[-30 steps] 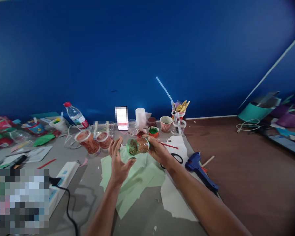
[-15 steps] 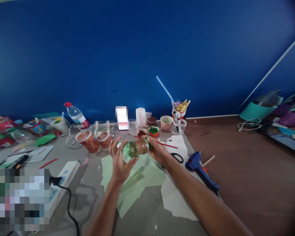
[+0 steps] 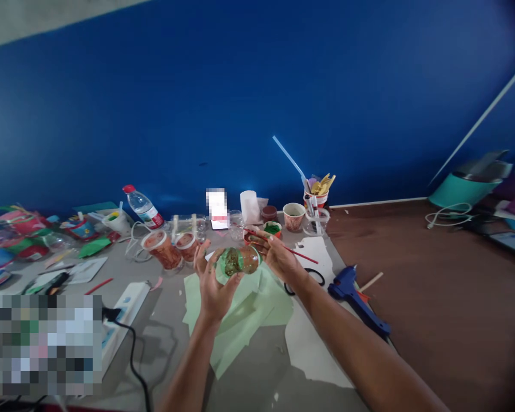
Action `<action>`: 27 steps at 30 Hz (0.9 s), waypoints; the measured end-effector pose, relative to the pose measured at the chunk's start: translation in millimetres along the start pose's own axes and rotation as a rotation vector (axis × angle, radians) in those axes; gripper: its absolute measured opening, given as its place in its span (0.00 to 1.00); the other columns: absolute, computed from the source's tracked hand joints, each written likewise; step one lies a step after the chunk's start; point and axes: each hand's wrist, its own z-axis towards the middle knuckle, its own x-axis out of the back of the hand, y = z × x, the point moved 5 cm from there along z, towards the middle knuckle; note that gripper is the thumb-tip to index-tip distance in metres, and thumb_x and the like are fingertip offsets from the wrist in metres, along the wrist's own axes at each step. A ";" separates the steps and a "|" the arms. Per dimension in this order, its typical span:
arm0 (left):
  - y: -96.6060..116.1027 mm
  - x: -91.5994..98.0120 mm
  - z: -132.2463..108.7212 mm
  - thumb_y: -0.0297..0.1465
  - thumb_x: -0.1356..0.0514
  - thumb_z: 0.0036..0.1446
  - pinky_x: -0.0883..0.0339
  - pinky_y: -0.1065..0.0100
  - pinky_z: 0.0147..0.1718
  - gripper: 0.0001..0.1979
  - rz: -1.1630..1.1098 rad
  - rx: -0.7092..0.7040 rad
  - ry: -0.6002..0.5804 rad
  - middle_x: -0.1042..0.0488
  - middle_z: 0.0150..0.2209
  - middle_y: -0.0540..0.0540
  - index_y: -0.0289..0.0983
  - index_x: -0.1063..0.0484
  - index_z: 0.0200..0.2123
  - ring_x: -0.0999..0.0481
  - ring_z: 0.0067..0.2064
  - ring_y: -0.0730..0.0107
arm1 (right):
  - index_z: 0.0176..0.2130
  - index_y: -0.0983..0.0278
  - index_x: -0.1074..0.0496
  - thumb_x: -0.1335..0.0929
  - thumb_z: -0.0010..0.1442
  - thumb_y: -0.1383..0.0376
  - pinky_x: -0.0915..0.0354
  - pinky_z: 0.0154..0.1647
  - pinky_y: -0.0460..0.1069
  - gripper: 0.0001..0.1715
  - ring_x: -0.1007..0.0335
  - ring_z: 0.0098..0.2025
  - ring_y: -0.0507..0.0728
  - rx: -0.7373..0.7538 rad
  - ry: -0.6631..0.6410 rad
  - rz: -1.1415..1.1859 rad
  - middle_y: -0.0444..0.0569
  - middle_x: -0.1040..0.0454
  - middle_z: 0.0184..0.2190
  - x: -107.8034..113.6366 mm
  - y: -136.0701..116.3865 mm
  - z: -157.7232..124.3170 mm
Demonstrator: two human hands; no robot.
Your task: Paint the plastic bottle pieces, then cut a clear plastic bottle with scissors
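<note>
Painted cup: clear plastic cylinder coated in brown and green [image 3: 249,260]; located above the desk [image 3: 249,392], between the two hands; long axis roughly left to right, lifted slightly at the right end; green end toward the left hand, brown end with pale rim toward the right
Left hand: left hand [image 3: 213,292] curled around the green end; thumb below, fingers behind; gripping the cylinder
Right hand: right hand [image 3: 281,258] closed on the slim red paintbrush [image 3: 301,255]; fingertips just beside the brown end; contact with the rim cannot be told
Governing relation: cylinder lies directly left of the right hand; brown end is nearer the right hand, green end is within the left
Paintbrush axis: slopes down to the right through the right hand; left end passes above the brown end
Paint station: small red-orange tub of green paint [image 3: 273,230] beyond the right hand; stained white paper cup [image 3: 294,217] just right of it
Below the hands: overlapping pale green paper sheets [image 3: 240,337]; black-handled scissors [image 3: 316,277] to the right
</note>
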 end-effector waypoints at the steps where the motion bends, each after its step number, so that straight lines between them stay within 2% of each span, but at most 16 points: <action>1: 0.4 -0.3 0.7 0.45 0.38 0.52 0.56 0.45 0.63 0.23 0.004 0.011 -0.003 0.42 0.61 0.39 0.42 0.33 0.48 0.51 0.66 0.48 | 0.45 0.58 0.27 0.30 0.54 0.50 0.43 0.58 0.60 0.22 0.29 0.52 0.62 0.006 0.007 0.004 0.51 0.23 0.48 1.5 -1.1 0.7; 8: 1.6 4.2 6.9 0.41 0.38 0.52 0.50 0.47 0.61 0.20 0.085 0.104 -0.012 0.40 0.60 0.38 0.40 0.30 0.47 0.45 0.65 0.49 | 0.45 0.57 0.28 0.30 0.53 0.49 0.42 0.57 0.60 0.23 0.28 0.49 0.61 0.005 0.025 0.012 0.50 0.22 0.47 3.2 -2.8 1.3; 13: -2.7 34.3 18.0 0.40 0.38 0.52 0.52 0.48 0.62 0.21 0.223 -0.007 -0.019 0.39 0.61 0.38 0.40 0.30 0.48 0.45 0.65 0.50 | 0.46 0.58 0.28 0.29 0.52 0.50 0.40 0.54 0.58 0.24 0.27 0.45 0.59 0.007 0.014 0.037 0.50 0.22 0.45 -0.3 -6.0 -0.2; 17: -32.1 70.1 25.0 0.40 0.38 0.49 0.54 0.44 0.63 0.20 0.451 0.004 -0.078 0.40 0.61 0.36 0.40 0.29 0.46 0.46 0.65 0.46 | 0.44 0.60 0.26 0.27 0.51 0.52 0.37 0.47 0.54 0.23 0.27 0.40 0.57 0.003 0.005 0.099 0.50 0.20 0.41 -1.8 -8.2 -1.3; 21: -72.7 102.3 22.6 0.40 0.38 0.47 0.52 0.47 0.63 0.19 0.634 0.126 -0.122 0.39 0.61 0.39 0.41 0.29 0.43 0.44 0.64 0.47 | 0.42 0.60 0.24 0.26 0.51 0.53 0.36 0.44 0.52 0.20 0.27 0.41 0.56 0.004 -0.014 0.155 0.50 0.20 0.39 -3.9 -9.0 -2.2; 24: -95.3 116.8 17.0 0.42 0.40 0.49 0.52 0.48 0.62 0.21 0.736 0.197 -0.148 0.40 0.61 0.37 0.38 0.29 0.45 0.43 0.63 0.47 | 0.40 0.60 0.23 0.25 0.49 0.53 0.36 0.43 0.51 0.21 0.26 0.42 0.57 -0.013 -0.028 0.160 0.49 0.20 0.37 -5.3 -8.8 -3.5; 27: -107.1 121.5 14.1 0.44 0.42 0.51 0.54 0.47 0.63 0.23 0.807 0.213 -0.176 0.40 0.62 0.35 0.36 0.29 0.46 0.42 0.63 0.45 | 0.40 0.60 0.23 0.25 0.48 0.53 0.36 0.43 0.52 0.21 0.26 0.42 0.57 -0.044 -0.039 0.153 0.49 0.19 0.37 -5.4 -8.2 -4.7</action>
